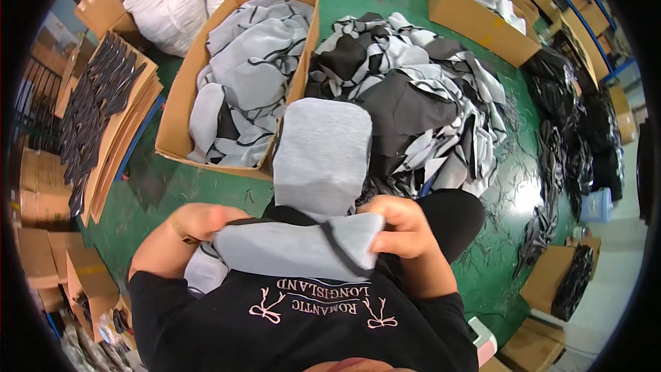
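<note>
Close to my body I hold a light grey fabric piece [275,251] with a black strap across its right part. My right hand [399,227] pinches its right end between thumb and fingers. My left hand [203,220] is closed at its upper left edge; those fingers are partly hidden and a little blurred. Just beyond, a similar rounded grey piece [322,155] lies smooth side up over my legs. Part of another grey piece [205,272] shows below my left hand.
A cardboard box [169,134] full of grey pieces stands ahead to the left. Beside it spreads a large heap of grey and black pieces [413,103]. Black items lie on stacked cardboard [127,138] at left. White sacks [165,21] and black bags [551,89] stand farther out.
</note>
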`<state>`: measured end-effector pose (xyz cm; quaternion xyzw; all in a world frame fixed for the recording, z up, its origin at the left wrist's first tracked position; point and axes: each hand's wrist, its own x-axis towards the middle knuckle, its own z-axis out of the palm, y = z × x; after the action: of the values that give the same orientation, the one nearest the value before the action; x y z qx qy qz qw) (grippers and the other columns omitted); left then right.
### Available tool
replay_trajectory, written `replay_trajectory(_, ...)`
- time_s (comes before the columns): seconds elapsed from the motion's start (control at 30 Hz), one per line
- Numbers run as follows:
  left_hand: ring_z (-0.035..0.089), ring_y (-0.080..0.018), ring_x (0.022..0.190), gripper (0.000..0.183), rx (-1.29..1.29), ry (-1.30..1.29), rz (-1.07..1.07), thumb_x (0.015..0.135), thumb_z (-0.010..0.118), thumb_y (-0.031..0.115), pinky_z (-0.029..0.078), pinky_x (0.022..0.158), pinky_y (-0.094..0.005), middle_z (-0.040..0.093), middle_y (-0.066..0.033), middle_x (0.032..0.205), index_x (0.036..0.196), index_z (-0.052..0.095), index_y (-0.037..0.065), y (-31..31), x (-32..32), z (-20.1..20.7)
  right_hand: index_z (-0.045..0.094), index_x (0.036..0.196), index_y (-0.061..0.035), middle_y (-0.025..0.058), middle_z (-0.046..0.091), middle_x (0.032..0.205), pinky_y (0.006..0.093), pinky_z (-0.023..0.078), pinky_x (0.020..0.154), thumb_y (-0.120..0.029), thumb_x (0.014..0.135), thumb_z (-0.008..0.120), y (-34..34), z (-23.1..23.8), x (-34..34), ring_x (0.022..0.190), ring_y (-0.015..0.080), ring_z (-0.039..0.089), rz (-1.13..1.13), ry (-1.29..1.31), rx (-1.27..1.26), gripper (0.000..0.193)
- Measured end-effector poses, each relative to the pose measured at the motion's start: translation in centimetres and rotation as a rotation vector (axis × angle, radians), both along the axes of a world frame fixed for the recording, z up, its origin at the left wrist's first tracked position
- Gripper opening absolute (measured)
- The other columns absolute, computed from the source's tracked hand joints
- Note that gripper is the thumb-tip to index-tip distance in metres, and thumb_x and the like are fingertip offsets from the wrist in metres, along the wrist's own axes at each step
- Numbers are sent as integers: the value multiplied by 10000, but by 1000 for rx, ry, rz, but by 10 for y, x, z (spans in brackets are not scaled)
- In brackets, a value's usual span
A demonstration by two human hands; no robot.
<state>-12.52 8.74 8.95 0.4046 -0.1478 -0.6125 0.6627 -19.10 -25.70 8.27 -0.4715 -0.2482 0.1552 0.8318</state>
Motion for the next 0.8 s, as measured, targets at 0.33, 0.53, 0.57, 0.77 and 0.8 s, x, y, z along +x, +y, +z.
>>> replay_trajectory(0.33, 590, -82, 791, 160, 130, -368, 772, 945, 524, 198, 497, 714, -236, 622, -4, 902, 975, 591, 56, -86, 118, -18, 625, 1006, 11, 33, 634, 868, 247, 451, 709, -93, 919, 468, -23, -69, 137, 769, 104, 551, -850, 227, -440, 207)
replay_trajectory(0.53, 593, -143, 759, 305, 521, -392, 818, 931, 507, 289, 474, 658, -292, 639, -57, 853, 956, 616, 4, -96, 186, -138, 590, 1090, 28, 117, 656, 953, 311, 457, 769, -151, 914, 471, -7, -124, 176, 857, 185, 593, -878, 508, -761, 277)
replay_trajectory(0.57, 589, -174, 799, 306, 546, -352, 779, 943, 478, 258, 474, 713, -321, 639, -82, 901, 1011, 606, -11, -103, 169, -126, 576, 1111, 17, 109, 641, 977, 308, 451, 786, -135, 922, 439, -6, -133, 164, 874, 184, 579, -867, 466, -757, 278)
replay_trajectory(0.77, 586, -240, 905, 392, 595, -988, 969, 991, 395, 334, 444, 838, -324, 622, -142, 948, 1042, 569, -14, -100, 91, -143, 535, 1118, -29, 192, 607, 1033, 324, 445, 845, -68, 925, 410, 0, -150, 91, 963, 276, 587, -926, 146, -828, 233)
replay_trajectory(0.8, 588, -295, 920, 374, 608, -1009, 1026, 988, 400, 313, 443, 833, -337, 613, -180, 950, 1036, 559, -22, -103, 90, -144, 539, 1120, -34, 199, 591, 1060, 325, 447, 849, -46, 921, 406, -2, -134, 94, 978, 301, 582, -878, 150, -927, 239)
